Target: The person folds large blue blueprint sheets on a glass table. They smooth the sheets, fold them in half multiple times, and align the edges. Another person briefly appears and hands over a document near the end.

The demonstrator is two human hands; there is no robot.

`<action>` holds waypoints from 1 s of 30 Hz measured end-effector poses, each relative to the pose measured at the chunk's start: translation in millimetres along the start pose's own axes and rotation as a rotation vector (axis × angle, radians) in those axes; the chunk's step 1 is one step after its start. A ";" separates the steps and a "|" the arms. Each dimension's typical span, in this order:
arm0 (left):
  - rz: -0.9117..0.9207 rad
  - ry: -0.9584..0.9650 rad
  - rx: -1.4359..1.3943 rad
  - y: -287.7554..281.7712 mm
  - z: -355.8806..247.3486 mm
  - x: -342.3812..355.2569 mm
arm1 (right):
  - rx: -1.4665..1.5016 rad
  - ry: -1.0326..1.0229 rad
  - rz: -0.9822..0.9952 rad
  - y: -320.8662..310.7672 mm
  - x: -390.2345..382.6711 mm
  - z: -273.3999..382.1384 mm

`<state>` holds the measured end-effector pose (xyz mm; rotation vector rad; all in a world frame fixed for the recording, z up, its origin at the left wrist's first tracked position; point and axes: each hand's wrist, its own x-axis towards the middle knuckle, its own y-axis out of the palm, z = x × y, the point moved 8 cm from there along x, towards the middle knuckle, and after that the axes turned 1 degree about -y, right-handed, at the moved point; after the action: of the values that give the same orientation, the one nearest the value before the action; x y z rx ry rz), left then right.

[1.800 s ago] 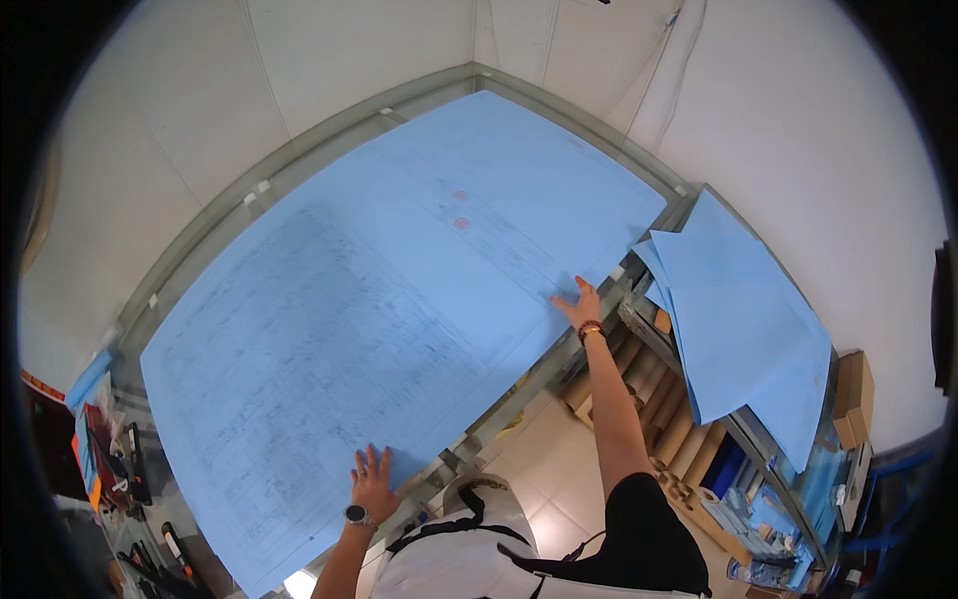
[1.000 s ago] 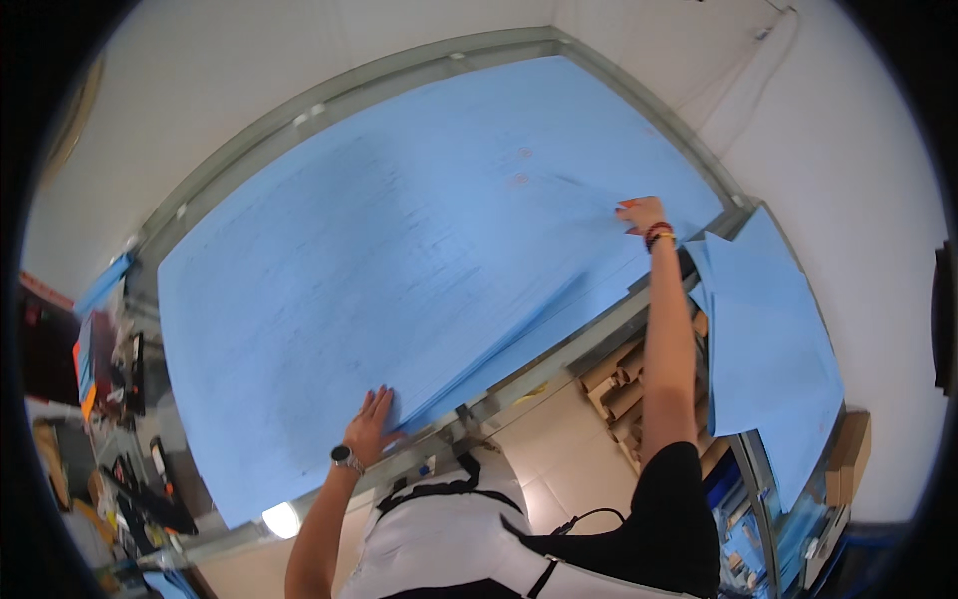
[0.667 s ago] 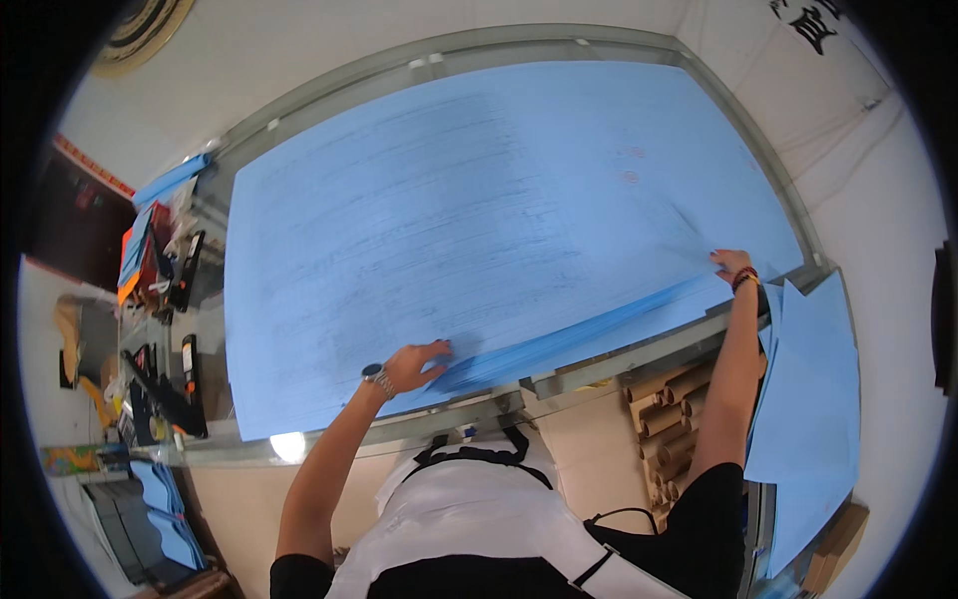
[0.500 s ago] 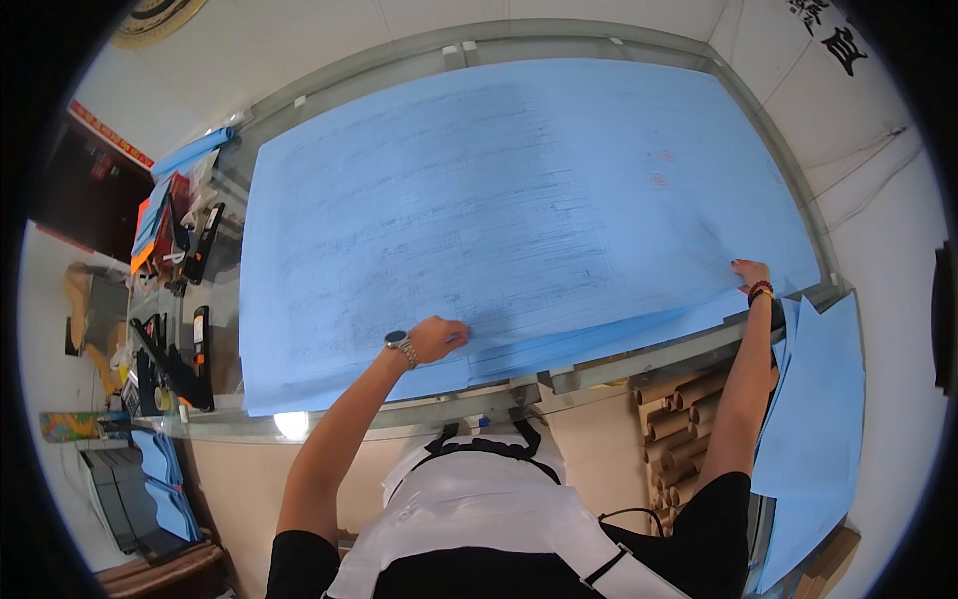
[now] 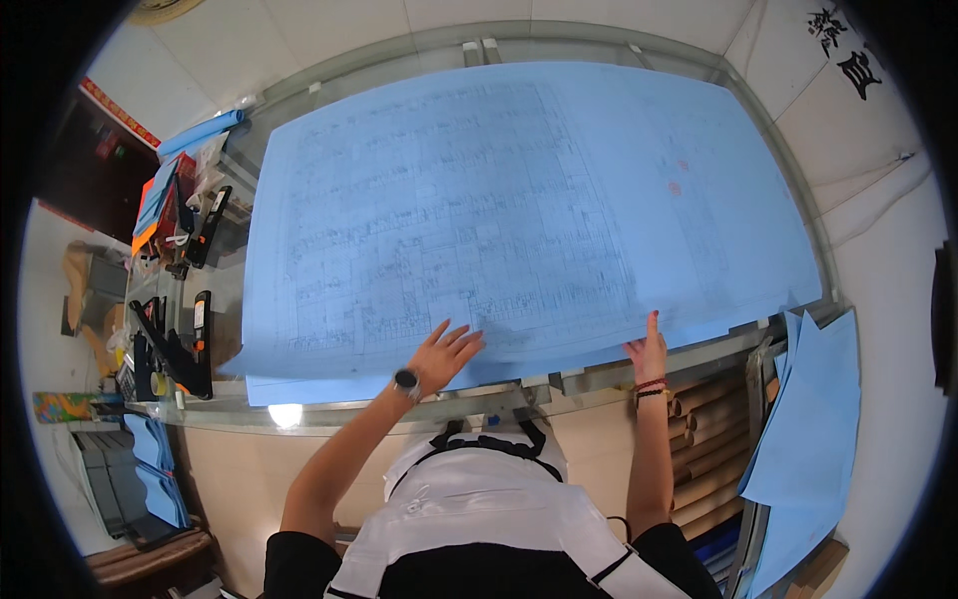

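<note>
Large blue drawing sheets (image 5: 439, 220) lie on a glass table, covered with fine dark line drawings and a few small red marks toward the right. My left hand (image 5: 442, 361) rests near their front edge with its fingers spread, a watch on the wrist. At the front edge farther right is my right hand (image 5: 647, 351), index finger stretched forward and thumb out to the side; a dark red bracelet circles its wrist. The top sheet's front left corner sticks out past the sheets under it.
Two black staplers (image 5: 203, 334) and a black tool stand at the table's left end. Behind them are a red box and a rolled blue sheet (image 5: 205, 132). Cardboard tubes (image 5: 714, 429) fill a rack below right, beside hanging blue sheets (image 5: 808, 429).
My right hand has come left along the front edge from the right corner. My left hand's fingers have spread. The top sheet has shifted, its front left corner now jutting out.
</note>
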<state>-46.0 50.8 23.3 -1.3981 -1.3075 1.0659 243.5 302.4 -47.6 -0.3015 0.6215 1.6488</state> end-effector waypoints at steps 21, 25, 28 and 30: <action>-2.043 -1.332 -1.113 60.7 263.6 -451.6 | -1.265 -1.347 0.132 291.8 -59.6 -1.2; -2.091 -1.213 -1.141 59.0 265.3 -431.9 | -1.531 -1.520 0.271 369.2 -103.6 -68.6; -2.140 -1.181 -1.174 45.2 263.6 -435.6 | -1.642 -1.518 0.465 410.9 -135.2 -122.2; -2.132 -1.153 -1.167 35.5 267.0 -451.2 | -1.646 -1.513 0.628 435.2 -167.1 -159.8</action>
<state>-327.7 -384.0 -64.3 0.8622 -2.9725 -0.7789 -173.4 45.5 7.9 0.1074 -2.0179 2.0034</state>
